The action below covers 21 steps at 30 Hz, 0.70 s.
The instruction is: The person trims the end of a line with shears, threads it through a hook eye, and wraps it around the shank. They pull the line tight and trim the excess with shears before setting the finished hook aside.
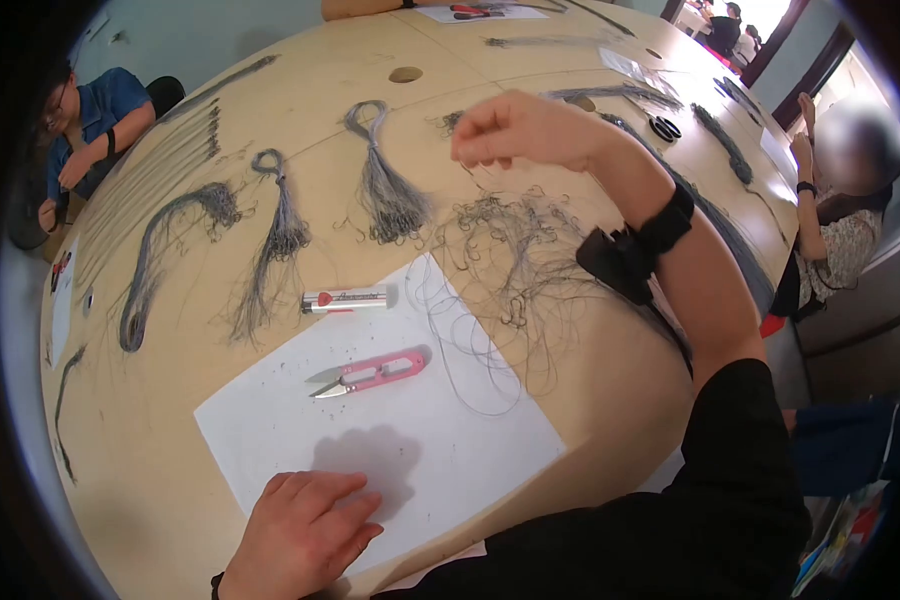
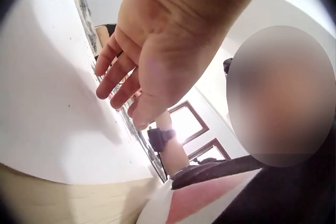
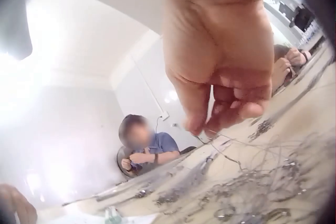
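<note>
My right hand (image 1: 535, 130) is raised above a loose tangle of thin grey strands (image 1: 515, 260), its fingers curled. In the right wrist view the thumb and fingertips of that hand (image 3: 223, 77) pinch a fine strand (image 3: 226, 155) that trails down toward the tangle. Over the near edge of a white paper (image 1: 470, 430) hovers my left hand (image 1: 305, 530), its fingers relaxed and holding nothing; the left wrist view shows this hand (image 2: 157, 50) palm side. Pink thread snips (image 1: 380, 372) lie on the paper, blades apart, below a small clear packet with a red mark (image 1: 345, 299).
Looped grey strand bundles (image 1: 385, 180) lie across the round wooden table (image 1: 320, 90) beyond the paper. Black-handled scissors (image 1: 664, 128) lie beyond my right forearm. A person in blue (image 1: 120, 110) sits at the left, another person (image 1: 840, 240) at the right.
</note>
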{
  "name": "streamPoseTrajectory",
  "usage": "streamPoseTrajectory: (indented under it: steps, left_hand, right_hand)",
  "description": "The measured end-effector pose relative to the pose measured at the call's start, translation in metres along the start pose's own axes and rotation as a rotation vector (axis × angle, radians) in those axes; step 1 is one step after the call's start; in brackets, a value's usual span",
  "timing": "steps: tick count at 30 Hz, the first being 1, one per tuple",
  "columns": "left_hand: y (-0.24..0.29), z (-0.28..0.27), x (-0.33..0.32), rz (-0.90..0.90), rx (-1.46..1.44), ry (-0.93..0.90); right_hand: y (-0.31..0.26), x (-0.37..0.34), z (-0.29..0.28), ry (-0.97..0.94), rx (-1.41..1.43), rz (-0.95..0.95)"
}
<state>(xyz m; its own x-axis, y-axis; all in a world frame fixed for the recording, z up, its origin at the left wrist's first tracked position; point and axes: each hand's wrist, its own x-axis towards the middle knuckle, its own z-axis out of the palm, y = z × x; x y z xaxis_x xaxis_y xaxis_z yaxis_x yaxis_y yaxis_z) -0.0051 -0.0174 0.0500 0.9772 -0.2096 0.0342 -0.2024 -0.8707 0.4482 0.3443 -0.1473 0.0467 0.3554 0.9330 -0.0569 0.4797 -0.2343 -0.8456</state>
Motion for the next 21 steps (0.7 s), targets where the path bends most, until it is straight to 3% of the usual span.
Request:
streamPoseTrajectory:
  steps: [2, 5, 6, 9, 11, 15, 17, 20, 21]
  left_hand:
    - [0.0, 0.001, -0.001, -0.01, 0.001, -0.012]
    - [0.001, 0.002, -0.004, -0.016, -0.025, -0.024]
    - [0.001, 0.002, -0.005, -0.006, -0.049, -0.023]
    - [0.0, 0.001, -0.013, -0.004, -0.077, -0.031]
    - [0.002, 0.001, -0.015, -0.008, -0.052, -0.056]
    - [0.01, -0.002, -0.018, -0.025, -0.021, -0.113]
    - [0.014, -0.003, -0.019, -0.029, -0.023, -0.112]
    - [0.022, -0.005, -0.019, -0.042, -0.034, -0.103]
    - [0.024, -0.006, -0.018, -0.052, -0.044, -0.09]
  right_hand:
    - [-0.005, 0.005, 0.004, 0.007, 0.103, 0.05]
    - [0.003, 0.02, 0.008, 0.118, 0.656, -0.089]
    - [0.003, 0.024, 0.009, 0.112, 0.66, -0.097]
    - [0.0, 0.035, 0.012, 0.194, 0.561, -0.068]
    - [-0.008, 0.039, 0.011, 0.216, 0.347, -0.033]
    - [-0.025, 0.04, 0.009, 0.207, 0.361, -0.058]
    - [-0.028, 0.039, 0.01, 0.05, 0.203, 0.029]
    - [-0.035, 0.034, 0.018, -0.008, 0.255, 0.155]
    - [-0.041, 0.031, 0.022, 0.091, 0.025, 0.186]
